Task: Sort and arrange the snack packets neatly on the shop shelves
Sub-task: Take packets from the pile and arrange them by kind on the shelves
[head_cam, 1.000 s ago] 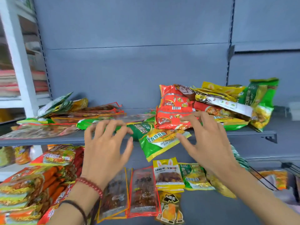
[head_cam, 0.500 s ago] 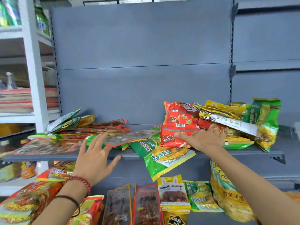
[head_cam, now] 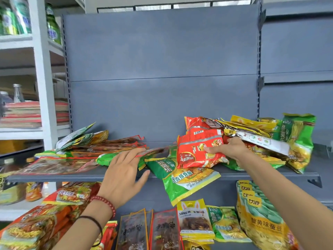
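The grey shelf (head_cam: 54, 175) runs across the middle of the view in front of a grey back panel (head_cam: 162, 60), with snack packets in two loose heaps on it.

The left hand (head_cam: 124, 170) lies palm down at the front of the shelf. Its fingers (head_cam: 133, 154) are straight and slightly apart, resting on a clear red-edged packet (head_cam: 153, 151) and the green packet under it. A red bead bracelet (head_cam: 106, 202) and a black band (head_cam: 93, 221) sit on that wrist. Behind the hand is a flat pile of clear packets (head_cam: 111, 145).

The right hand (head_cam: 232, 148) rests on a red packet (head_cam: 194, 152) that leans on the front of the right heap. The thumb lies across the packet's face; the other fingers reach under a white-backed packet (head_cam: 266, 143), their tips hidden, so it cannot be told whether they clamp the red packet. Yellow packets (head_cam: 252, 123) and a tall green noodle packet (head_cam: 297, 138) fill the rest of that heap.

Between the hands, a green and yellow packet (head_cam: 182, 177) hangs over the shelf's front edge.

On the shelf below stand a packet with rabbit ears (head_cam: 193, 221), clear packets (head_cam: 165, 230), bean packets (head_cam: 261, 219) and orange noodle packets (head_cam: 36, 226). A white rack (head_cam: 43, 87) at the left holds green bottles (head_cam: 16, 17).
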